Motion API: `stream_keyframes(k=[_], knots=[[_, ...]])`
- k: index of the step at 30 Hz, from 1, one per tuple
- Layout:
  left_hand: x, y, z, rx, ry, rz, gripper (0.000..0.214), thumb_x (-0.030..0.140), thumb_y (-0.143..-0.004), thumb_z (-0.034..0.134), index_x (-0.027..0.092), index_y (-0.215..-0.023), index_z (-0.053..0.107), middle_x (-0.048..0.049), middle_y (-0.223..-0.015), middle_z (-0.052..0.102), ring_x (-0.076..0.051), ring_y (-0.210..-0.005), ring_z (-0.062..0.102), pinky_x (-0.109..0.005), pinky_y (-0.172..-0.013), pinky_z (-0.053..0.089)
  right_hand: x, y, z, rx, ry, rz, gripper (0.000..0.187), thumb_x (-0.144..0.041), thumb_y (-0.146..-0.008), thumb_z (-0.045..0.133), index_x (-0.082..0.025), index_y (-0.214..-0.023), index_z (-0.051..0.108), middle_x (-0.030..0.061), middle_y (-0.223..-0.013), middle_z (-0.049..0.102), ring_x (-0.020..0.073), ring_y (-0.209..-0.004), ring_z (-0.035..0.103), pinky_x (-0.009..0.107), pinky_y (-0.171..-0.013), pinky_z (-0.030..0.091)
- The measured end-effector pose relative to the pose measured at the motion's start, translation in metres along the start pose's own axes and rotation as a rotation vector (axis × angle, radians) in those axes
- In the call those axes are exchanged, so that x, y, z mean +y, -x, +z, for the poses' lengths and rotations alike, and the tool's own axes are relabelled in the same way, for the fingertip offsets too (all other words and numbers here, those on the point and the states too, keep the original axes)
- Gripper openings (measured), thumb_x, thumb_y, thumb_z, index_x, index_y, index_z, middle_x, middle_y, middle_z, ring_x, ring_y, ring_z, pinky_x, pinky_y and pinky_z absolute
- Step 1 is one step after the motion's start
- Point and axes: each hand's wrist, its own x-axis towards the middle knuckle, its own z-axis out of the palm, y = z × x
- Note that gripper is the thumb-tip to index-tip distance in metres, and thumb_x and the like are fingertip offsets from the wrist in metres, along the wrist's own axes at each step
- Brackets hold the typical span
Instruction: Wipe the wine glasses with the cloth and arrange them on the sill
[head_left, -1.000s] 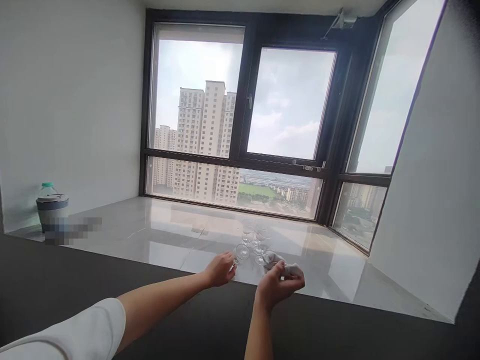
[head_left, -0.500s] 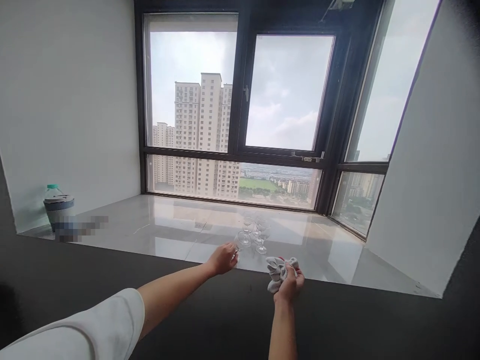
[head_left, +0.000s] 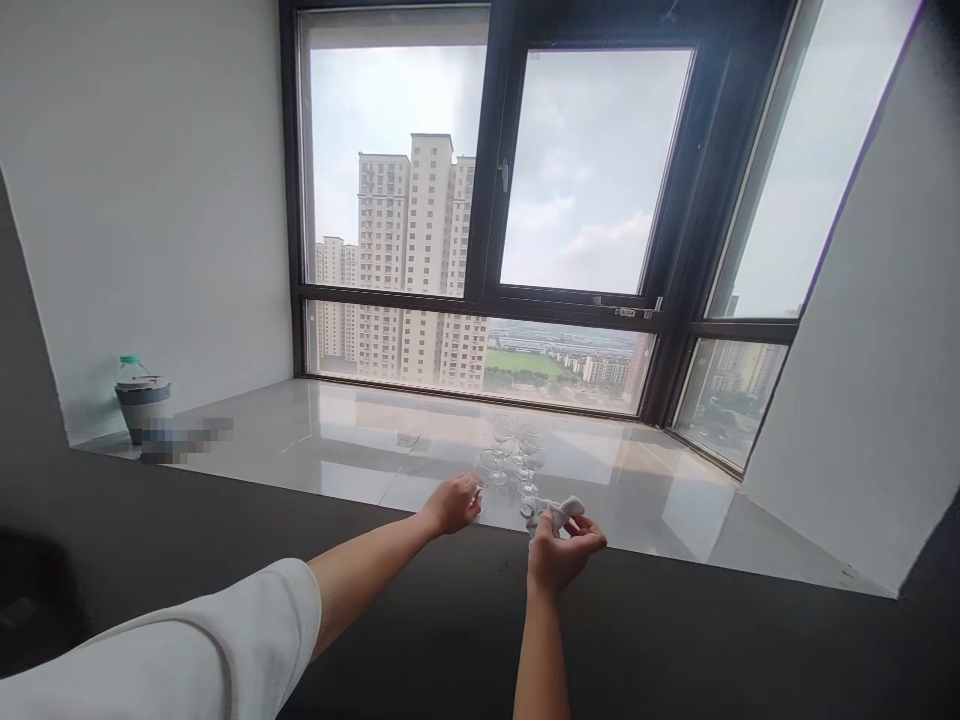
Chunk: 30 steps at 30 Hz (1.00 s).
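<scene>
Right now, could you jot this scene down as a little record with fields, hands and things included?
Left hand: beside the glasses; this hand may hold one, but that is unclear
Right hand: this hand holds a crumpled pale cloth
Glasses: clear, stemmed, grouped close together; count hard to tell
Surface: glossy window ledge
Far left: cup, with a green-capped bottle behind it
Background: dark-framed window, tall buildings outside
</scene>
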Motion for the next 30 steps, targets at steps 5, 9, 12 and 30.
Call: stream_keyframes(k=[5, 9, 12, 30], knots=[[0.001, 0.000, -0.001, 0.010, 0.002, 0.012, 0.017, 0.021, -0.089, 0.046, 0.016, -0.097, 0.060, -0.0109, -0.089, 0.065, -0.022, -0.086, 0.062, -0.031, -0.076, 0.047, 0.001, 0.007, 0.006, -0.088, 0.116, -0.083, 0.060, -0.043, -0.076, 0.060, -0.022, -0.127, 0.036, 0.0107, -0.117, 0.057, 0.0232, -0.092, 0.061, 0.033, -0.072, 0.048], [0.001, 0.000, 0.000, 0.008, 0.001, 0.017, 0.016, 0.021, -0.089, 0.047, 0.016, -0.098, 0.059, -0.0102, -0.090, 0.065, -0.022, -0.088, 0.062, -0.030, -0.077, 0.047, 0.010, 0.010, 0.009, -0.142, 0.175, -0.156, 0.065, -0.044, -0.079, 0.056, -0.020, -0.135, 0.033, 0.0125, -0.121, 0.058, 0.0238, -0.094, 0.062, 0.034, -0.075, 0.046], [0.001, 0.000, 0.000, 0.006, -0.004, 0.009, 0.016, 0.022, -0.089, 0.047, 0.016, -0.098, 0.059, -0.0099, -0.091, 0.065, -0.022, -0.089, 0.062, -0.030, -0.076, 0.046, 0.021, 0.012, 0.012, -0.174, 0.186, -0.218, 0.061, -0.047, -0.083, 0.054, -0.019, -0.134, 0.035, 0.0141, -0.121, 0.058, 0.0248, -0.097, 0.062, 0.035, -0.079, 0.047], [0.002, 0.001, 0.000, 0.025, -0.070, 0.023, 0.015, 0.023, -0.090, 0.046, 0.015, -0.092, 0.058, -0.0089, -0.088, 0.066, -0.021, -0.085, 0.063, -0.028, -0.072, 0.048, 0.038, 0.031, 0.016, -0.176, 0.493, -0.555, 0.035, -0.038, -0.092, 0.046, -0.017, -0.112, 0.067, 0.0163, -0.110, 0.056, 0.0290, -0.103, 0.049, 0.046, -0.091, 0.038]])
